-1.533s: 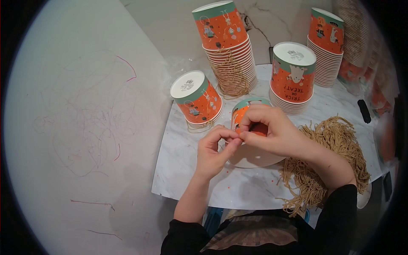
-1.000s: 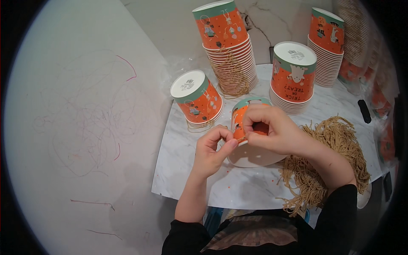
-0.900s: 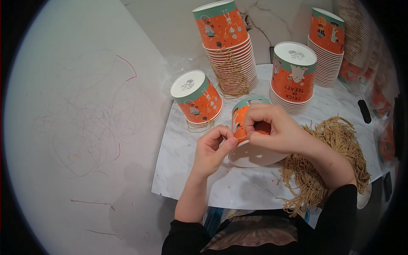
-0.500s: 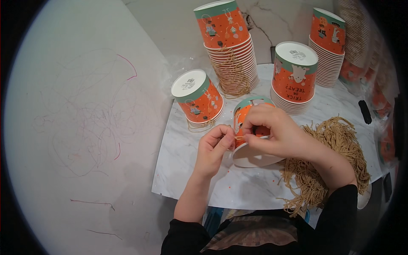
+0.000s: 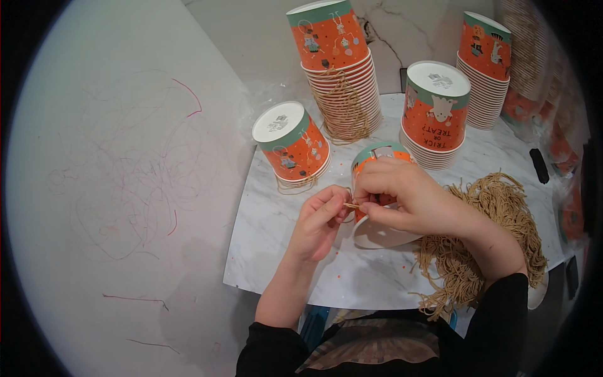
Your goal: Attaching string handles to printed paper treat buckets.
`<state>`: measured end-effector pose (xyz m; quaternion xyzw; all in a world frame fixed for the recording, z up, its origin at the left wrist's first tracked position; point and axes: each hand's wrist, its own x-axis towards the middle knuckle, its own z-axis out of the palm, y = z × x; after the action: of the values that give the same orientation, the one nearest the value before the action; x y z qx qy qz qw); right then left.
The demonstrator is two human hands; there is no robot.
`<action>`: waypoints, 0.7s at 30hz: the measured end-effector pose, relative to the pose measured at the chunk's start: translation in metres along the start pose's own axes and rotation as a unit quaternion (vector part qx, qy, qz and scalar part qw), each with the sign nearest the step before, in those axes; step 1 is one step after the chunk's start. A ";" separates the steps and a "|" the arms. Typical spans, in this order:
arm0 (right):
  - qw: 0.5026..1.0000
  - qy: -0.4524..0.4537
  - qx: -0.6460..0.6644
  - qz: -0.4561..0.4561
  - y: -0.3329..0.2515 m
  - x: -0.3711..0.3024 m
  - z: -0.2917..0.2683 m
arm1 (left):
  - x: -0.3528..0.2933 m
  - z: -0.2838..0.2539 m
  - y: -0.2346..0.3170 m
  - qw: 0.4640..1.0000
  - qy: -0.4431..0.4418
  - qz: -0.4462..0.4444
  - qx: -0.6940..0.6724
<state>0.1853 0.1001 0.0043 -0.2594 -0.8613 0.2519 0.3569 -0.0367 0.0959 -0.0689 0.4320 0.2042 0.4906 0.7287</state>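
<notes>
A short tan string (image 5: 352,205) stretches between my two hands. My left hand (image 5: 321,223) pinches one part of it between thumb and fingers. The fingertips of my right hand (image 5: 402,193) pinch it close beside. Behind and under my right hand lies an orange and green paper cup (image 5: 380,236), tilted with its white open mouth toward me. My right hand hides much of its side. Right of the cup, a big heap of tan cut strings (image 5: 496,210) lies partly under my right forearm.
An upturned cup (image 5: 294,147) stands at left with string around its rim. A tall cup stack (image 5: 342,81), with tan string hanging down it, a shorter stack (image 5: 438,116) and another stack (image 5: 483,69) stand behind. Bagged cups (image 5: 534,75) line the right. A scribbled white wall (image 5: 125,188) borders the left.
The cup has shifted slightly to the right. Both hands have stayed close together on the string, and my right hand has moved slightly.
</notes>
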 end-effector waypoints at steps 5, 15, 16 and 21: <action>1.000 -0.014 0.000 0.006 0.000 -0.001 -0.002 | 0.000 0.002 -0.004 1.000 0.000 -0.010 -0.022; 1.000 0.012 -0.007 -0.006 -0.004 -0.002 0.000 | -0.001 0.010 -0.003 0.997 0.012 0.057 0.055; 1.000 0.019 -0.023 -0.002 -0.005 -0.002 0.002 | -0.002 0.011 -0.003 0.997 0.012 0.057 0.056; 0.998 0.037 -0.057 -0.006 -0.002 -0.003 0.008 | -0.002 0.011 -0.003 0.995 0.003 0.061 0.073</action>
<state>0.1810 0.0944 -0.0005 -0.2836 -0.8617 0.1908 0.3750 -0.0279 0.0885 -0.0657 0.4944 0.2151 0.5190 0.6633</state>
